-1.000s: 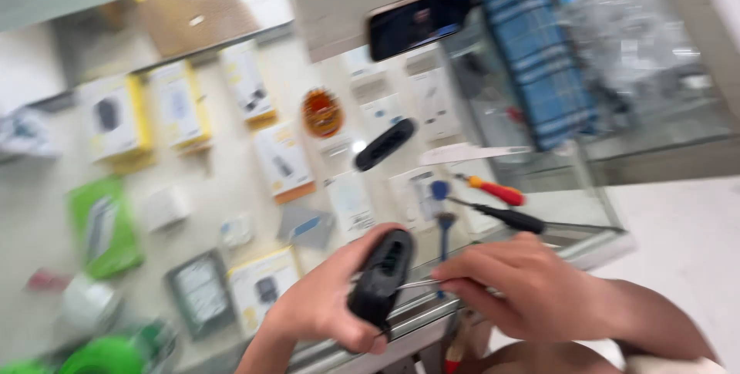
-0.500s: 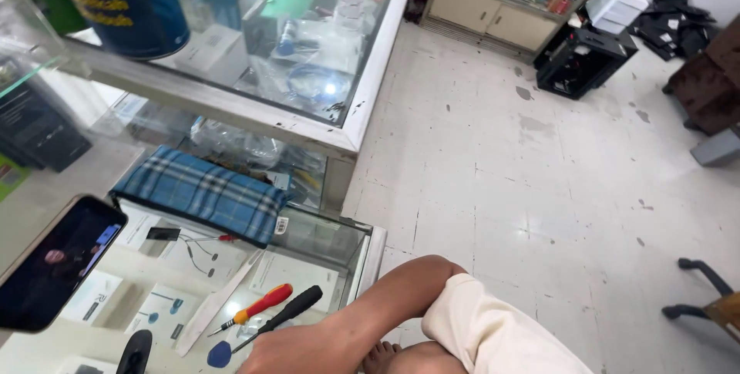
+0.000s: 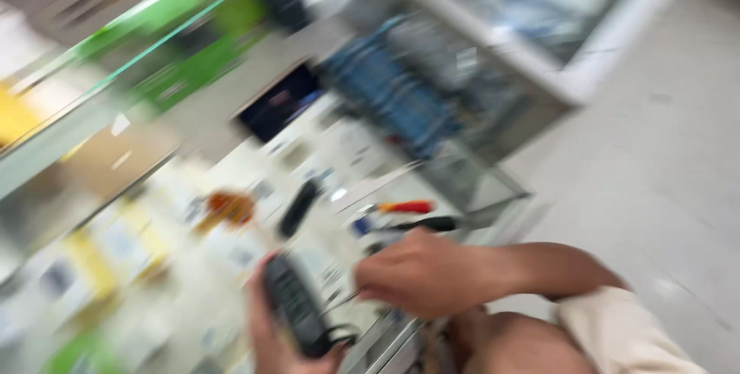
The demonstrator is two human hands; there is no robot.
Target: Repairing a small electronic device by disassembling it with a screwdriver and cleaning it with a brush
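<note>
The picture is strongly blurred. My left hand (image 3: 270, 343) grips a black elongated device (image 3: 297, 308) over the glass counter top (image 3: 185, 281). My right hand (image 3: 420, 274) is closed beside it, touching its right side; what it holds, if anything, is too blurred to tell. Just beyond my right hand lie a red-handled screwdriver (image 3: 405, 207) and a black-handled tool (image 3: 432, 224). A second black oblong object (image 3: 299, 208) rests on the glass further back.
A phone with a lit screen (image 3: 279, 102) leans at the back. A blue checked cloth (image 3: 389, 92) lies to its right. Yellow and green boxes show under the glass. Pale tiled floor (image 3: 655, 150) lies right of the counter.
The view has swung back left from the floor and far showcase to the counter. Both hands and the black device are in sight again, as one second ago.
</note>
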